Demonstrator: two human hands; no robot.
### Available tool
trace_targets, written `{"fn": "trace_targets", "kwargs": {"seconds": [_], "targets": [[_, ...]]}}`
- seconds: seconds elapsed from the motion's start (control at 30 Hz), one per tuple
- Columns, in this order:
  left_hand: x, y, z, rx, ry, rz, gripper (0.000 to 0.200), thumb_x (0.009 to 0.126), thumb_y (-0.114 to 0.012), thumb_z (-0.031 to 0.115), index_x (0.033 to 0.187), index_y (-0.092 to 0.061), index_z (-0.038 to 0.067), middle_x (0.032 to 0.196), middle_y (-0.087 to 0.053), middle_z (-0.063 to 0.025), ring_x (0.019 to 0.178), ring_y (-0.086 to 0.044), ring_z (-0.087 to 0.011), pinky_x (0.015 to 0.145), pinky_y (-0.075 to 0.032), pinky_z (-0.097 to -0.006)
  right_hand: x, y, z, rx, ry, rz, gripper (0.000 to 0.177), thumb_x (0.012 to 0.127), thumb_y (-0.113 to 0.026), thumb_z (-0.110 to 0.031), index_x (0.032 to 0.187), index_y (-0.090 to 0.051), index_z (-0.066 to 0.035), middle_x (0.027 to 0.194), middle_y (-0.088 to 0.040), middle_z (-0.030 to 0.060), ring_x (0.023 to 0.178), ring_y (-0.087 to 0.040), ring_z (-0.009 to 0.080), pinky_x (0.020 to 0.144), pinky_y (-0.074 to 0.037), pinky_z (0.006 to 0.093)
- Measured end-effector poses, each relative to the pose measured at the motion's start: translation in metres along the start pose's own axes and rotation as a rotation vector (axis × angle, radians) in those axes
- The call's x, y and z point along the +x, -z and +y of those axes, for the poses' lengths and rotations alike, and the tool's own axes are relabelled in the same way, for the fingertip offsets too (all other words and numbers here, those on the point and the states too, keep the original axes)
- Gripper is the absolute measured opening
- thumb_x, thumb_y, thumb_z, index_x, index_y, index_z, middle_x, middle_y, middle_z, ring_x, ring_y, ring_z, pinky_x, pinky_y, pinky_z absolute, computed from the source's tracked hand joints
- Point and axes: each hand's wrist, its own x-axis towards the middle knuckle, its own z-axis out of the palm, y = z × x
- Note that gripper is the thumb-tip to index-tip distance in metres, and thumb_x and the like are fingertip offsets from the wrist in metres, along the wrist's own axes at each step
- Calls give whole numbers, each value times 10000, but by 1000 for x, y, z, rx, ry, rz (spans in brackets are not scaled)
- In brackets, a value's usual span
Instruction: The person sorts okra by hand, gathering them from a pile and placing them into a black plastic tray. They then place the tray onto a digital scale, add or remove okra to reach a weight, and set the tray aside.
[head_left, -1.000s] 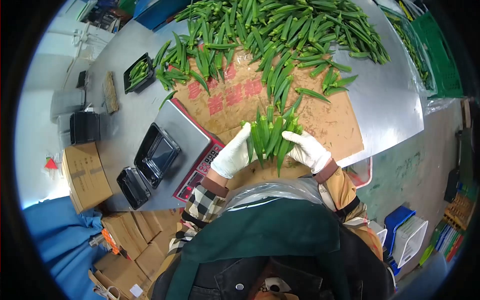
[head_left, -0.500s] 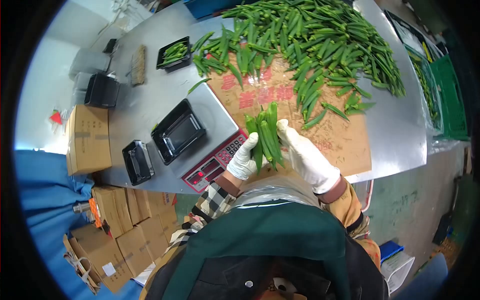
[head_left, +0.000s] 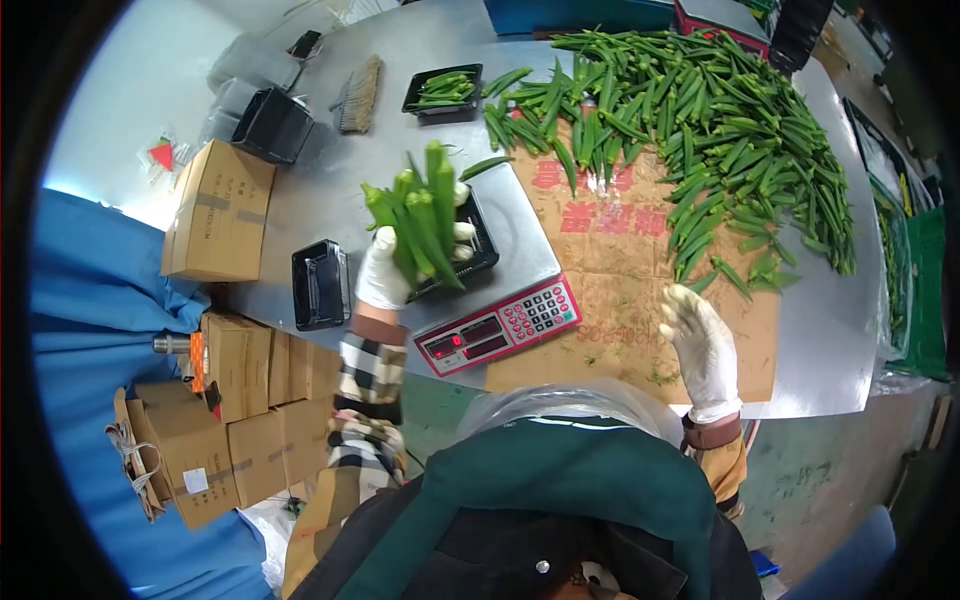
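A bunch of okra is gripped in my gloved left hand, over a black plastic tray. That tray sits on the metal plate of a red-trimmed digital scale; the bunch hides much of it. My gloved right hand is off to the right above the cardboard sheet, fingers apart and holding nothing. Beyond the right hand a large heap of okra spreads over the sheet and the table. One loose okra pod lies by the scale's far edge.
Left of the scale stands another black tray. Farther back are a tray filled with okra, a brush, stacked black trays and a cardboard box. A green crate stands past the table's right edge.
My left hand has carried the okra bunch leftward from the cardboard to above the tray on the scale. My right hand has come away from the bunch and moved right. The view has shifted.
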Motion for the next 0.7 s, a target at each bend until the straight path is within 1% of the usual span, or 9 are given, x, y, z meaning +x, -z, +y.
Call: {"fn": "trace_targets", "kwargs": {"seconds": [0.1, 0.13, 0.23, 0.33, 0.4, 0.57, 0.6, 0.63, 0.7], "targets": [[-4, 33, 47, 397, 157, 71, 932, 774, -805, 375, 1501, -347, 13, 1460, -480, -220, 1092, -662, -314, 917, -556, -425, -4, 21, 20, 38, -95, 91, 449, 1017, -565, -323, 1323, -583, 6, 1310, -631, 132, 1154, -612, 234, 917, -504, 360], [-2, 51, 49, 594, 322, 108, 975, 748, -842, 340, 1514, -337, 7, 1446, -501, -202, 1237, -591, -321, 1034, -488, -418, -2, 23, 27, 54, -121, 100, 435, 1018, -563, -315, 1314, -589, 2, 1297, -637, 128, 1136, -617, 228, 907, -505, 356], [-4, 63, 25, 1464, 234, 16, 935, 758, -849, 329, 1481, -381, -34, 1445, -509, -163, 1365, -460, -273, 1152, -332, -339, 6, 27, 44, 62, -187, 106, 376, 1020, -557, -291, 1267, -627, -16, 1234, -670, 105, 1070, -638, 207, 875, -511, 345], [-10, 62, 23, 1158, 184, 236, 751, 850, -784, 248, 1464, -428, 2, 1394, -563, -153, 1330, -503, -249, 1126, -377, -365, 14, 38, 57, -101, -204, 123, 395, 1028, -538, -323, 1277, -614, -26, 1254, -657, 104, 1098, -616, 206, 888, -496, 333], [-20, 59, 33, 1052, -11, 438, 559, 928, -713, 149, 1425, -490, 24, 1297, -628, -108, 1212, -586, -212, 1074, -431, -336, 20, 64, 77, -302, -165, 183, 336, 1028, -560, -300, 1220, -665, -46, 1132, -704, 55, 971, -647, 143, 774, -512, 276], [-74, 119, 56, 896, -168, 771, 413, 954, -671, 91, 1336, -569, -30, 1231, -669, -101, 1113, -628, -170, 1005, -482, -297, 31, 154, 152, -726, 16, 261, 158, 989, -636, -182, 1069, -732, -85, 905, -697, -24, 724, -590, 44, 591, -457, 200], [-84, 112, 61, 913, -102, 897, 396, 964, -665, 127, 1322, -587, -23, 1217, -677, -101, 1087, -637, -151, 970, -491, -280, 31, 161, 159, -766, 57, 256, 136, 983, -643, -161, 1046, -737, -86, 873, -691, -31, 692, -578, 38, 572, -448, 196], [-93, 108, 63, 859, -73, 955, 384, 971, -659, 152, 1311, -597, -16, 1186, -689, -101, 1042, -650, -139, 929, -503, -268, 29, 148, 147, -656, -95, 333, 100, 958, -643, -45, 993, -735, -30, 906, -708, 0, 777, -599, 64, 685, -482, 200], [-110, 108, 57, 754, -21, 1026, 371, 981, -649, 188, 1295, -611, -5, 1132, -709, -99, 965, -668, -123, 862, -518, -251, 34, 140, 142, -699, -122, 349, 92, 958, -645, -48, 981, -731, -28, 875, -699, -11, 737, -583, 63, 658, -479, 209]]}}
